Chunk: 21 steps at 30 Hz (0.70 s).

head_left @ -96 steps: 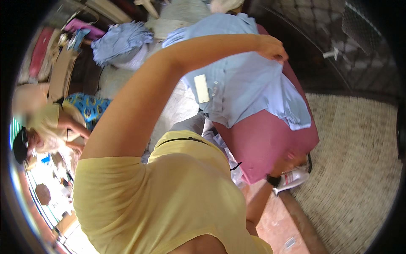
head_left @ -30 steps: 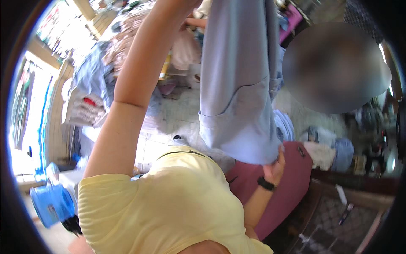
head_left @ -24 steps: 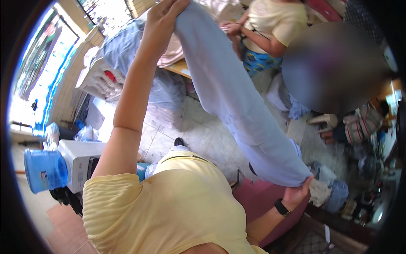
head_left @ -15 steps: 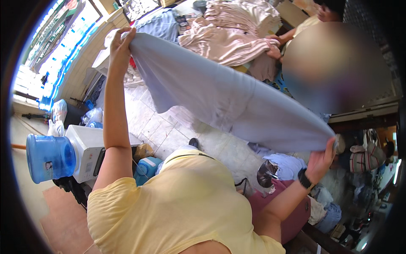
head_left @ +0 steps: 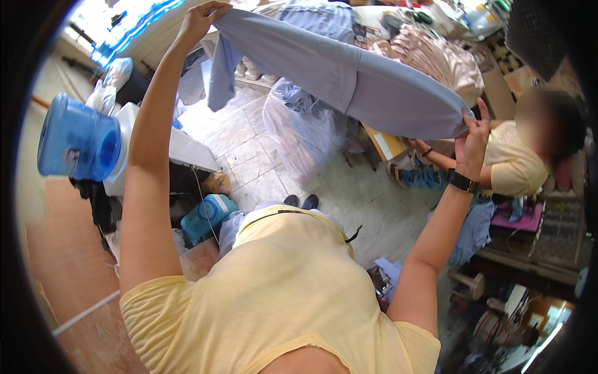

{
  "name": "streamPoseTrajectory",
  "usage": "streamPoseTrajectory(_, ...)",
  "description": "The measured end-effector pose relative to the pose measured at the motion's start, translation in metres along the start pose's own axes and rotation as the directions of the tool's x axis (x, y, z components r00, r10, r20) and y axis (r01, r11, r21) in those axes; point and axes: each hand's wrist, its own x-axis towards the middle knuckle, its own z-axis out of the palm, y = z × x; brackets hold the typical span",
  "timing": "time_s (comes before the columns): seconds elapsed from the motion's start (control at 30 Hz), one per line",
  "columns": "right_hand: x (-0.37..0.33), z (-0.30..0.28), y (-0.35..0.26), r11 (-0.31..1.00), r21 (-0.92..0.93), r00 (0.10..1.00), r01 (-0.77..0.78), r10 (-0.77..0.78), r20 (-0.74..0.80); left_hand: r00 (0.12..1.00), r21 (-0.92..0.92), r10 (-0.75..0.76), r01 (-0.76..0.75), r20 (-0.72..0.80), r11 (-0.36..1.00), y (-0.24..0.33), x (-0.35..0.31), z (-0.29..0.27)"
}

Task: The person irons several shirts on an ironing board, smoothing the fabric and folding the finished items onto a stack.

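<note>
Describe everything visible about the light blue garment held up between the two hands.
The light blue garment looks like thin woven cloth, plain and unpatterned, with a seam across its middle. It is stretched out in the air above the tiled floor, sloping down from the left hand, which grips its upper end, to the right hand, which pinches its lower end. A sleeve-like flap hangs loose below the left hand.

A pale blue garment (head_left: 349, 81) stretched out overhead, one sleeve hanging down at its left end
</note>
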Motion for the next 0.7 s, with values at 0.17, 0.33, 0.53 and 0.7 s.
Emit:
streamPoseTrajectory(0.17, 0.049, 0.046, -0.007, 0.994, -0.002, 0.974, -0.113, 0.112, 0.196, 0.998, -0.115, -0.041, 0.047, 0.053, 0.992, 0.04, -0.003, -0.047)
streamPoseTrajectory(0.33, 0.108, 0.099, 0.003, 0.986, -0.061, 0.981, 0.155, -0.146, 0.13, 1.0, 0.197, 0.014, -0.017, 0.017, 0.98, -0.041, 0.037, -0.118)
streamPoseTrajectory(0.53, 0.176, 0.15, 0.004, 0.788, -0.464, 0.912, 0.404, -0.384, 0.143, 0.983, 0.25, 0.034, 0.013, -0.181, 0.968, -0.066, 0.096, -0.136)
streamPoseTrajectory(0.7, 0.205, 0.196, 0.021, 0.725, -0.579, 0.915, 0.372, -0.391, 0.097, 0.991, 0.132, 0.061, -0.045, -0.116, 0.99, -0.116, 0.16, -0.152)
